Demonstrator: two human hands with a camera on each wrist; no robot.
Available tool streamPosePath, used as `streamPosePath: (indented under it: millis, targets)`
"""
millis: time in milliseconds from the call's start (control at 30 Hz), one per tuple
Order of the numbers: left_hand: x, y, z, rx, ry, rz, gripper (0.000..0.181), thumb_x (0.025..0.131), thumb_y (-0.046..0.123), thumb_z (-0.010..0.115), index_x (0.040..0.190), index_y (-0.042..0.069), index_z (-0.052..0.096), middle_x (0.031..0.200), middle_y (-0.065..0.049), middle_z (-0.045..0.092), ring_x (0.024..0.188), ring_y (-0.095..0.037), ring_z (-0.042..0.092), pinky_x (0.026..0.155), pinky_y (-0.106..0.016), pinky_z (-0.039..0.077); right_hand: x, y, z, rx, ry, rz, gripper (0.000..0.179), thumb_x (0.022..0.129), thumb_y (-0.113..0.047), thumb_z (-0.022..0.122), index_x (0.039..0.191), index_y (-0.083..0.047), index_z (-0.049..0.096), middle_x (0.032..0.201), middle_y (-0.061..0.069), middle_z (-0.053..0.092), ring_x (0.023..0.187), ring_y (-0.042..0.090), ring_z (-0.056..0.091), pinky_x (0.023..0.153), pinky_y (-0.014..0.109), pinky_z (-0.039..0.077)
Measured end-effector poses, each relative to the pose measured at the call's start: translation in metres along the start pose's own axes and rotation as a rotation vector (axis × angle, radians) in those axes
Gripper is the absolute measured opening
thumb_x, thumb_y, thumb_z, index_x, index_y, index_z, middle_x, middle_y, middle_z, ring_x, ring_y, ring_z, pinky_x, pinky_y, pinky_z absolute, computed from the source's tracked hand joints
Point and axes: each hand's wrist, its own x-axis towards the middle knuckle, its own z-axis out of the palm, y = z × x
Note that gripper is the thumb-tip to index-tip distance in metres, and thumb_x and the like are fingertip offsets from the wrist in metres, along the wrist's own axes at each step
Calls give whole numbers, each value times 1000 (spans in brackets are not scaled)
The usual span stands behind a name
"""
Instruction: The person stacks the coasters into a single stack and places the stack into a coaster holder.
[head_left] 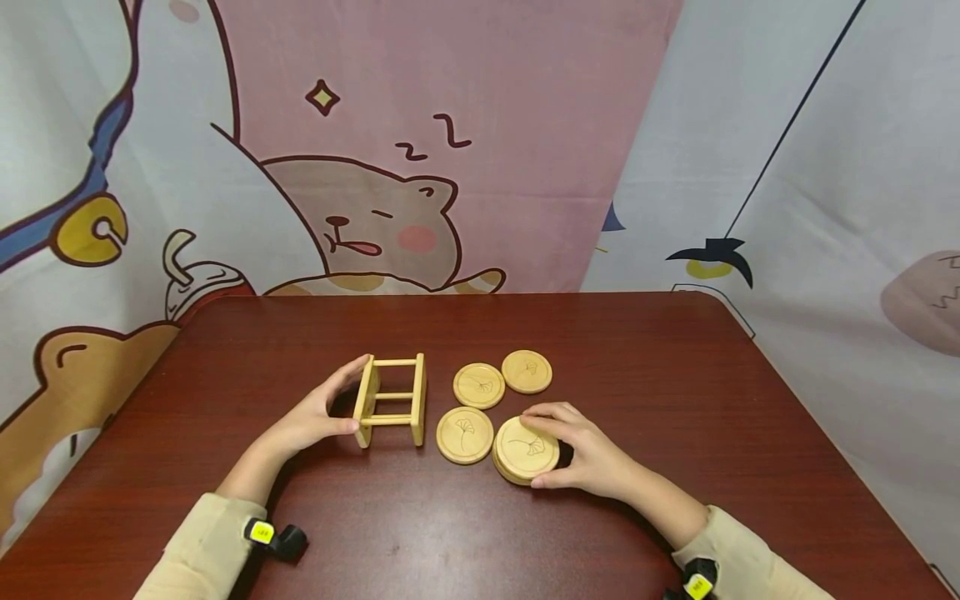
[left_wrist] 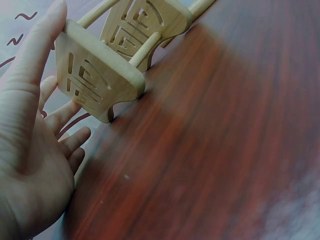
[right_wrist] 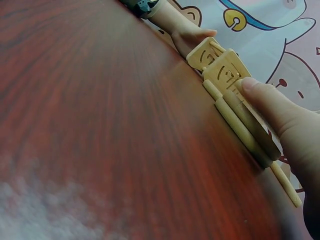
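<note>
My left hand (head_left: 311,421) holds a small light-wood coaster rack (head_left: 418,400) by its left side panel, thumb at the near edge and fingers at the far edge. Cut-out slots show in that panel (left_wrist: 100,75) in the left wrist view. Two round wooden coasters are stacked right of the rack. With thumb and fingers, my right hand (head_left: 592,454) grips the upper coaster (head_left: 527,447) at its rim; it bears a ginkgo-leaf engraving. Beneath it, the lower coaster (right_wrist: 242,132) lies on the table, slightly offset.
Three more engraved coasters lie flat between the rack and the stack: one at the near left (head_left: 465,435), one behind it (head_left: 478,386) and one farthest back (head_left: 527,372). The dark red-brown table (head_left: 615,342) reaches a cartoon-printed cloth (head_left: 540,167) at its far edge.
</note>
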Motion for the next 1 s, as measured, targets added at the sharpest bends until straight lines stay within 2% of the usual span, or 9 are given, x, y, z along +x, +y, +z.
streamPosePath:
  millis: [367, 600, 900, 1000]
  targets:
    - [0, 1, 1, -8, -4, 11, 93, 79, 22, 78, 153, 12, 22, 150, -18, 31, 132, -41, 29, 100, -65, 15, -1, 2, 2, -11, -9, -20, 75, 70, -41, 84, 131, -7, 58, 132, 5, 52, 121, 20, 45, 100, 31, 35]
    - [0, 2, 0, -10, 0, -1, 94, 78, 24, 79, 153, 11, 22, 151, -17, 30, 134, -40, 27, 101, -65, 14, 0, 1, 2, 3, -19, 16, 76, 69, -44, 84, 131, -10, 58, 133, 2, 51, 122, 18, 44, 100, 33, 35]
    - [0, 3, 0, -7, 3, -12, 94, 78, 24, 79, 153, 14, 23, 151, -17, 30, 134, -40, 27, 101, -66, 14, 0, 1, 0, 34, -15, 34, 74, 71, -43, 83, 132, -10, 57, 134, 7, 51, 124, 21, 43, 102, 33, 33]
    - [0, 2, 0, -6, 5, -6, 94, 78, 22, 79, 153, 9, 22, 150, -17, 31, 133, -40, 28, 101, -65, 14, 2, 2, -1, 40, -2, 38, 72, 71, -42, 83, 131, -10, 58, 134, 5, 51, 124, 21, 43, 102, 34, 33]
